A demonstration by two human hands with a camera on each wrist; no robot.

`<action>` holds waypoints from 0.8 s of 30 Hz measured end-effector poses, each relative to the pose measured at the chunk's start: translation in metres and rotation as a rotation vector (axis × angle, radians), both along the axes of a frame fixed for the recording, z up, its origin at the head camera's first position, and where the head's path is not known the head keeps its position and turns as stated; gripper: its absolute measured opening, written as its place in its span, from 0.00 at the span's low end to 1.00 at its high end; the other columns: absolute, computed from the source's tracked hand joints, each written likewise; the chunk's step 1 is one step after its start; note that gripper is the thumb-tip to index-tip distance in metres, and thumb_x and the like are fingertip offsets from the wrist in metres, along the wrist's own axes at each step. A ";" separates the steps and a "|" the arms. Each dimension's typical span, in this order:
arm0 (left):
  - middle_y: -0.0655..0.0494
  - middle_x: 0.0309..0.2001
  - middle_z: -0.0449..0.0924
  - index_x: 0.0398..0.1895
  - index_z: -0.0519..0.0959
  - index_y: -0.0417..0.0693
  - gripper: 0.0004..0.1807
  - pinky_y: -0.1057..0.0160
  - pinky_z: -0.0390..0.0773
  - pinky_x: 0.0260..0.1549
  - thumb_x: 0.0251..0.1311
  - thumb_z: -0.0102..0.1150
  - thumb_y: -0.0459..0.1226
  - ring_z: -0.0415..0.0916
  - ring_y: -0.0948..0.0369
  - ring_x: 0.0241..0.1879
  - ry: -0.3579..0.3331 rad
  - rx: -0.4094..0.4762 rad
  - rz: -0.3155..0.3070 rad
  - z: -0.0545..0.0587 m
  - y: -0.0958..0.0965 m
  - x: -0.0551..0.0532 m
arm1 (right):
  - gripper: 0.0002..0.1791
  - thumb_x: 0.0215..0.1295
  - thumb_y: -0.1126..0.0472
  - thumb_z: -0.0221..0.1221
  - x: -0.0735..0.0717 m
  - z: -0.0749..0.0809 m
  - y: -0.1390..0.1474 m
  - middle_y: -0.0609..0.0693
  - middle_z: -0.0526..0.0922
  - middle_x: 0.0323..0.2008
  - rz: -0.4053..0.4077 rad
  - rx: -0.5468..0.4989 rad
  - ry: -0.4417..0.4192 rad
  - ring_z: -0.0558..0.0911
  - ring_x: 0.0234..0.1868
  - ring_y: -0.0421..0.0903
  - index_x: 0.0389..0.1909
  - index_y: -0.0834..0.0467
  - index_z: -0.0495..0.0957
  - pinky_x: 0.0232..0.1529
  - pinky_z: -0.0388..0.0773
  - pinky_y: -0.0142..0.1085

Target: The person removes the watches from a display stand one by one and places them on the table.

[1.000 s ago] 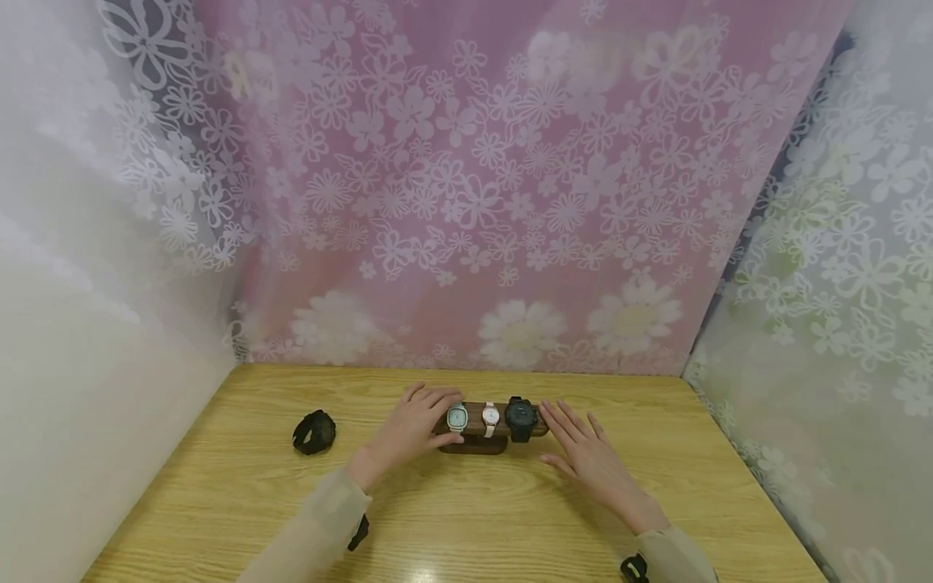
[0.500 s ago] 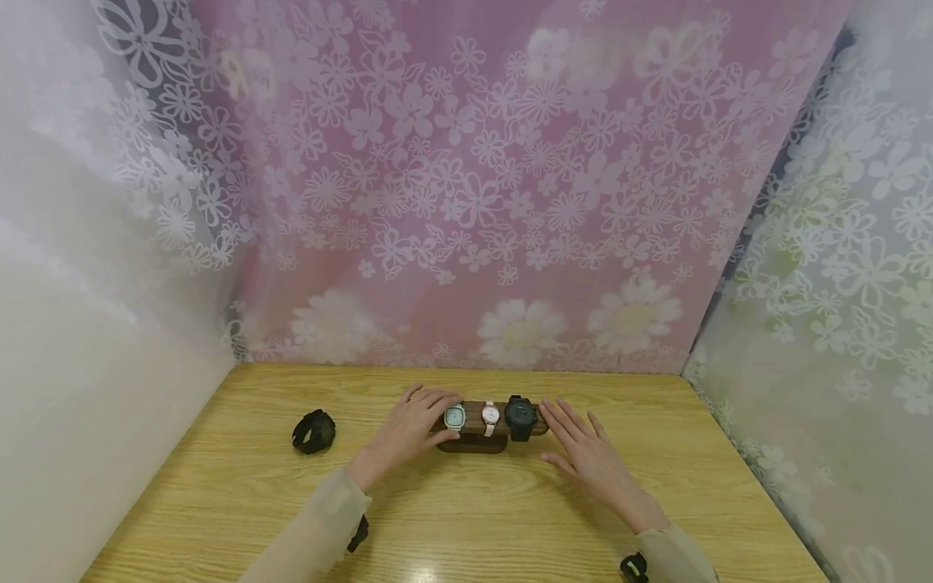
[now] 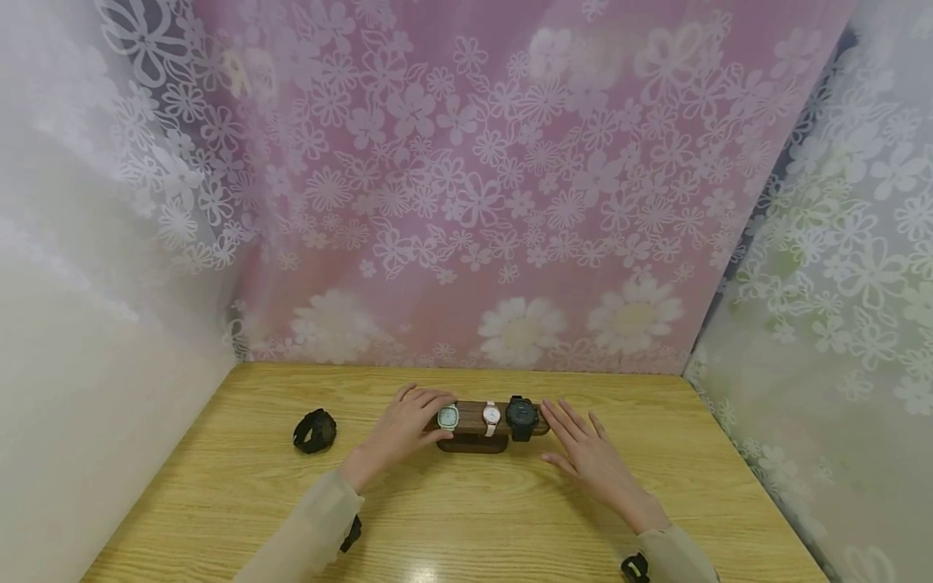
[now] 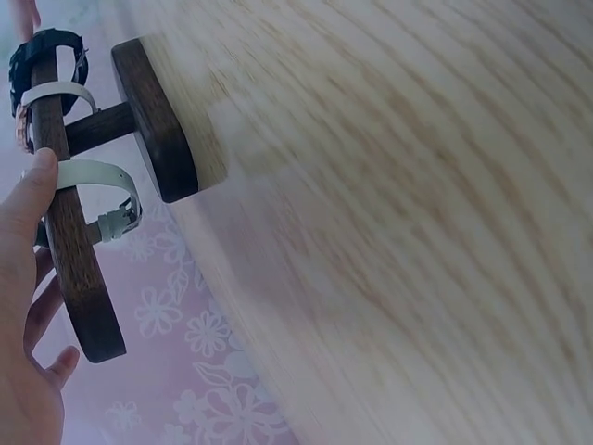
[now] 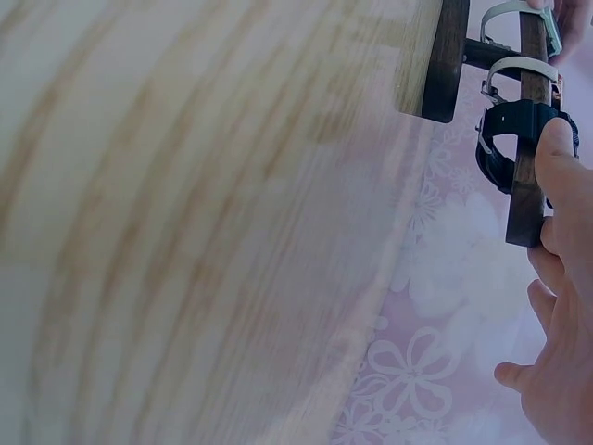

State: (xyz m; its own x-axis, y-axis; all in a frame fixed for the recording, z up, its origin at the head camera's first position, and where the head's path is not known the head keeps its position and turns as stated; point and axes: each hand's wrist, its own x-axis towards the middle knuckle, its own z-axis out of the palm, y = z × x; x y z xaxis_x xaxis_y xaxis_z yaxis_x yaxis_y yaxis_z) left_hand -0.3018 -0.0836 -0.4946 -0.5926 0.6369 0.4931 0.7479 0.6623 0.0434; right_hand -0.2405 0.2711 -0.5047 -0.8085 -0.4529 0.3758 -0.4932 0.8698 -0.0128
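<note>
A dark wooden watch stand (image 3: 472,418) stands on the table with three watches round its bar. My left hand (image 3: 397,429) pinches the mint-green square watch (image 3: 448,418) near the bar's left end, thumb in front and fingers behind. In the left wrist view the thumb lies on its pale strap (image 4: 97,173). A small white-strapped watch (image 3: 492,416) sits mid-bar, and a large black watch (image 3: 521,415) near the right end. My right hand (image 3: 594,461) has its fingers fairly straight, touching the bar's right end; its thumb is apart from the stand in the head view.
Another black watch (image 3: 315,431), its strap looped, lies on the table (image 3: 466,518) left of the stand. A pink floral curtain (image 3: 466,202) hangs behind the table's far edge. Pale curtains flank both sides. Both wrists wear black devices below the sleeves.
My left hand has moved slightly left, sliding the mint-green watch along the bar, so its gap from the white-strapped watch is wider. The right hand and the stand have stayed put.
</note>
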 end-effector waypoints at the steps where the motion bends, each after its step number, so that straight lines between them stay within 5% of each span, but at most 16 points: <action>1: 0.56 0.62 0.79 0.67 0.76 0.52 0.34 0.41 0.65 0.69 0.60 0.69 0.53 0.76 0.55 0.62 -0.001 0.003 -0.002 0.000 -0.001 0.000 | 0.45 0.67 0.43 0.64 0.000 0.000 0.000 0.53 0.57 0.79 -0.001 0.002 -0.001 0.59 0.77 0.57 0.79 0.57 0.58 0.72 0.55 0.65; 24: 0.53 0.60 0.81 0.66 0.77 0.48 0.33 0.39 0.67 0.66 0.58 0.71 0.50 0.78 0.51 0.59 0.039 0.032 -0.006 -0.004 -0.025 0.000 | 0.46 0.66 0.46 0.65 0.001 -0.001 0.001 0.56 0.60 0.77 0.006 -0.009 -0.004 0.60 0.77 0.58 0.79 0.58 0.59 0.72 0.55 0.67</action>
